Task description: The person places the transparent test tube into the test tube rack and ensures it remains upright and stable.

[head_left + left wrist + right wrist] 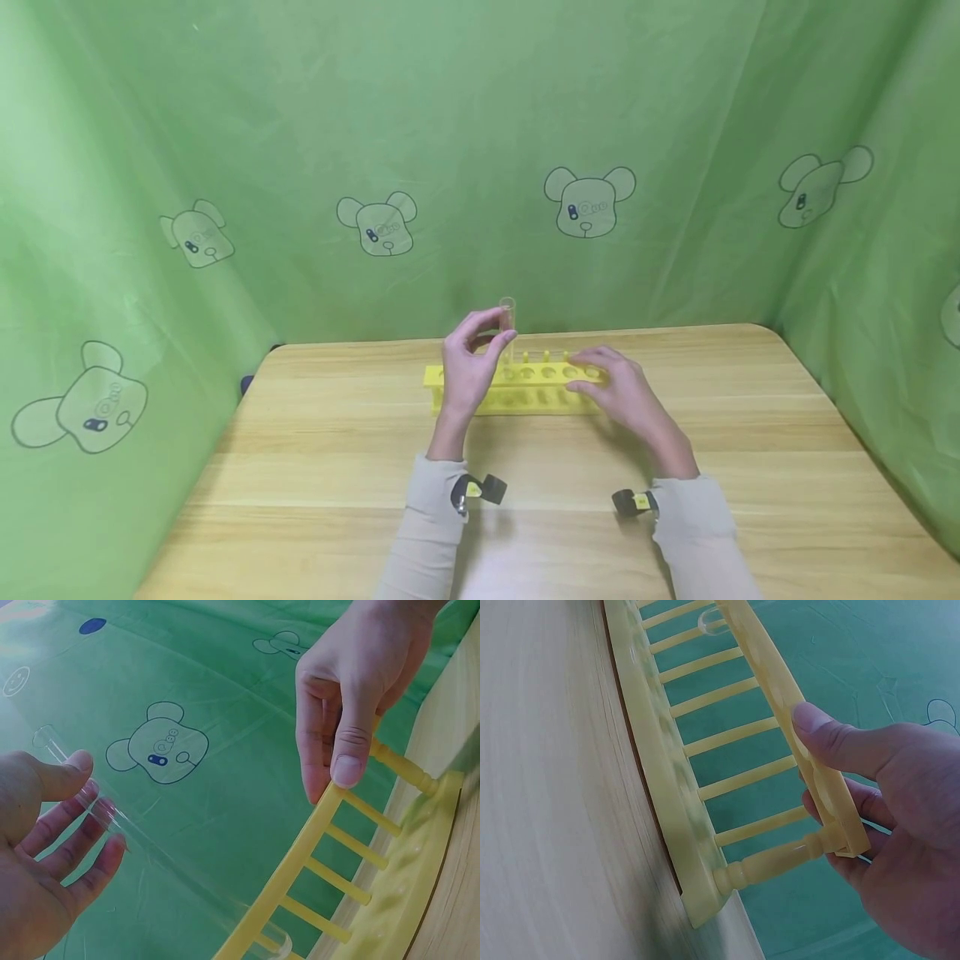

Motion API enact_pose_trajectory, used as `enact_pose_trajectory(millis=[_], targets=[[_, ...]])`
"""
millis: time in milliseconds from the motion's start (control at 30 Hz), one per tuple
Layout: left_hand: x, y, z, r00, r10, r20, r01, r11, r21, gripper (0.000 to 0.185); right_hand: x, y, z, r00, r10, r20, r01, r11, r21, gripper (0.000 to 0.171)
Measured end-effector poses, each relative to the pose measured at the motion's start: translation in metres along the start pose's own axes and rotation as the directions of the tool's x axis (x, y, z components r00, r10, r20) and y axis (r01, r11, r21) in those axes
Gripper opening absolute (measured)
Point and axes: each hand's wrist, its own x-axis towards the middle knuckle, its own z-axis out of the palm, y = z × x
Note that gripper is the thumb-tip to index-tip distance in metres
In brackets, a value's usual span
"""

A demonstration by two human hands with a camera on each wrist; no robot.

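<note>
A clear test tube (507, 305) stands nearly upright over a yellow test tube rack (517, 409). My left hand (467, 371) pinches it near its upper end between thumb and fingers. In the left wrist view, the rounded bottom of the tube (281, 943) pokes just below the rack's top plate, well above its base. My right hand (628, 393) holds the right end of that top plate, with the thumb on the near side and fingers beyond, as the right wrist view shows. No other tube is visible in the rack.
The rack sits toward the back of a wood-grain table (337, 475). Upright yellow pegs (547, 357) line its far side. A green curtain (480, 125) printed with bear heads surrounds the table at the back and sides.
</note>
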Motion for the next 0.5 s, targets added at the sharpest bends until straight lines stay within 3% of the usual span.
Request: enact_pose_trajectory(millis=[267,500], targets=[[0.001,-0.028,0.000,1.000,-0.008,0.000,0.008,1.000,-0.001,0.032,-0.001,0.000,0.000,1.000,-0.002,-0.003,0.002,1.000,-0.009,0.045],[0.000,-0.034,-0.003,1.000,-0.001,0.004,0.002,1.000,-0.020,0.031,-0.001,0.000,0.000,1.000,0.000,0.001,0.000,1.000,-0.001,0.045]])
